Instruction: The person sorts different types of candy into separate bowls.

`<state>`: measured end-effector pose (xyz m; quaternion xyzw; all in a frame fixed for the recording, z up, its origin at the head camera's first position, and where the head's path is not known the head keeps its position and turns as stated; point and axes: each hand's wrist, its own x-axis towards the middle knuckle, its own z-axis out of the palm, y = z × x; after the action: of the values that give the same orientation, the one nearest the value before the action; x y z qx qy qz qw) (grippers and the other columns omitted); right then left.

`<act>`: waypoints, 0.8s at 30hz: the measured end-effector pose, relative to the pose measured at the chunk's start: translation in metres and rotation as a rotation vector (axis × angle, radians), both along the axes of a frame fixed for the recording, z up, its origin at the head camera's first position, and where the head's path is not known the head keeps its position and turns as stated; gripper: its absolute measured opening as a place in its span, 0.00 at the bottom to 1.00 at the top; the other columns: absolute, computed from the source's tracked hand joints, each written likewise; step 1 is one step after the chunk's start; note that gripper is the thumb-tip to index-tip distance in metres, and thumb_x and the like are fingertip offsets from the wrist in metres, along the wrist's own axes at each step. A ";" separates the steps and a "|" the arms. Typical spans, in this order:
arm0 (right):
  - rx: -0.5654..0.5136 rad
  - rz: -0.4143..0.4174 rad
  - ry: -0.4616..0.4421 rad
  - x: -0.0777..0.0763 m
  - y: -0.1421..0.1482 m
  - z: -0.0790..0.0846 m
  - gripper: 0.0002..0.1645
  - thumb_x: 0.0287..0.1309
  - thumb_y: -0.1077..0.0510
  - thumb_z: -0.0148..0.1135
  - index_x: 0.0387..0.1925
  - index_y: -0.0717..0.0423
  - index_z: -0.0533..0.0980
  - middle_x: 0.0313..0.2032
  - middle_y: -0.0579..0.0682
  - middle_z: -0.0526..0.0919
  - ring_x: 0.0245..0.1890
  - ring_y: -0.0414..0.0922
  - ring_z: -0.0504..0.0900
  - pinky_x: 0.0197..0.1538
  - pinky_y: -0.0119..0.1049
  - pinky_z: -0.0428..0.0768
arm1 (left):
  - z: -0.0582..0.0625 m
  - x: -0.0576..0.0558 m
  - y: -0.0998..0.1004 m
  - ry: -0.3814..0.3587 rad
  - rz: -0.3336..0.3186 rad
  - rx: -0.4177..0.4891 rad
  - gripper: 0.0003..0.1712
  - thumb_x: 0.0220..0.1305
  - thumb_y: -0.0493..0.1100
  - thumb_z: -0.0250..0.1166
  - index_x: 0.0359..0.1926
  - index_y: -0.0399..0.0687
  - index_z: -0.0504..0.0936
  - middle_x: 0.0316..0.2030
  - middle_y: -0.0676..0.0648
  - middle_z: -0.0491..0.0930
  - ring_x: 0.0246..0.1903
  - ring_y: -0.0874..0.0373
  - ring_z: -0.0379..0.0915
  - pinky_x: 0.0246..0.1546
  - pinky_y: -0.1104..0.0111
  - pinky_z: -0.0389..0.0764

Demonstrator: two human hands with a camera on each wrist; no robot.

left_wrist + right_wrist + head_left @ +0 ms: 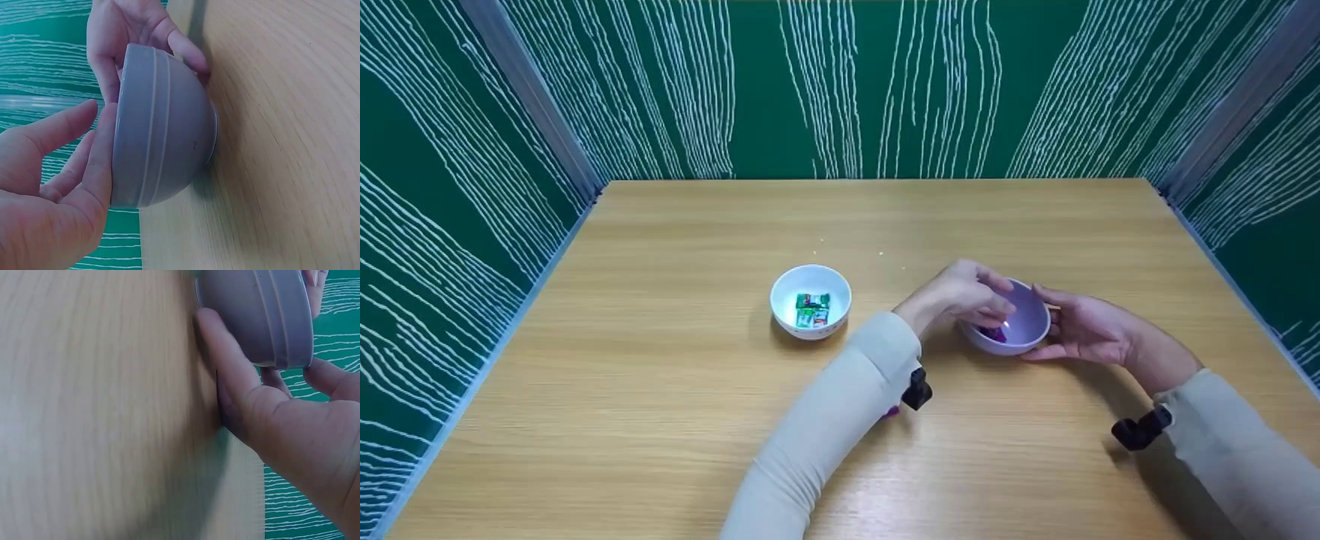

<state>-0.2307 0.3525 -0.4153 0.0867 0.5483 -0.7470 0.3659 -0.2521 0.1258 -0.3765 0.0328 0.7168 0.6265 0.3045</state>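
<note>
A light purple bowl (1027,319) stands on the right part of the table, with a small dark purple wrapped piece (994,333) inside it. My left hand (964,294) reaches over its left rim, fingers loosely bent above the inside; the left wrist view shows nothing between thumb and fingers. From the right, my right hand (1084,330) holds the bowl's side. The right wrist view has the thumb (228,349) low along the outer wall and the other fingers up by the rim. Another purple piece (891,412) shows beside my left forearm, partly hidden by it.
A white bowl (784,316) with several green wrapped pieces (813,309) stands left of the purple bowl. Tiny pale specks lie on the wooden table (660,247) behind the bowls. Green panels with white wavy lines (870,90) enclose the back and both sides.
</note>
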 end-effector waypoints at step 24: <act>0.011 -0.047 0.009 0.004 -0.001 0.002 0.25 0.78 0.43 0.47 0.69 0.44 0.57 0.69 0.54 0.52 0.68 0.54 0.59 0.68 0.63 0.66 | 0.006 0.040 -0.122 0.108 -0.260 -0.054 0.21 0.63 0.40 0.73 0.56 0.39 0.82 0.43 0.47 0.84 0.48 0.44 0.83 0.41 0.58 0.88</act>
<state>-0.2269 0.3519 -0.4137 0.0984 0.5519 -0.7526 0.3453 -0.2125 0.0039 -0.3704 0.1510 0.7383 0.5596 0.3449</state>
